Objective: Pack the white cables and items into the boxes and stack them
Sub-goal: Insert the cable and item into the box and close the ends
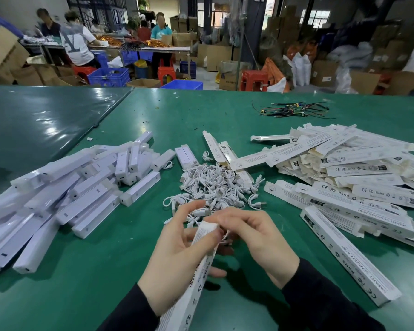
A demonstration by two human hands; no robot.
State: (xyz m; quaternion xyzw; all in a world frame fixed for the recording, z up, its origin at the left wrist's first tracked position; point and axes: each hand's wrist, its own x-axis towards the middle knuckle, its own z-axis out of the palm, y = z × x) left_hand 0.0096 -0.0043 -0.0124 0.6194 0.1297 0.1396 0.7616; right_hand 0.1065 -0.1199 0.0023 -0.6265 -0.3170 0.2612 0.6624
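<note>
My left hand (177, 256) grips a long white printed box (191, 290) near the table's front edge, its open end pointing away from me. My right hand (256, 237) pinches a short white cable (225, 236) right at that open end. A heap of white cables (215, 187) lies just beyond both hands. To the left sprawls a pile of white bar-shaped lamps (65, 194). On the right lies a pile of flat, empty printed boxes (344, 158), with closed boxes (349, 256) in front of it.
The green table (101, 271) has a seam running back to the left. A bundle of dark coloured wires (294, 111) lies at the far right of it. Beyond the table, several people work at benches among cardboard cartons, blue crates and red stools.
</note>
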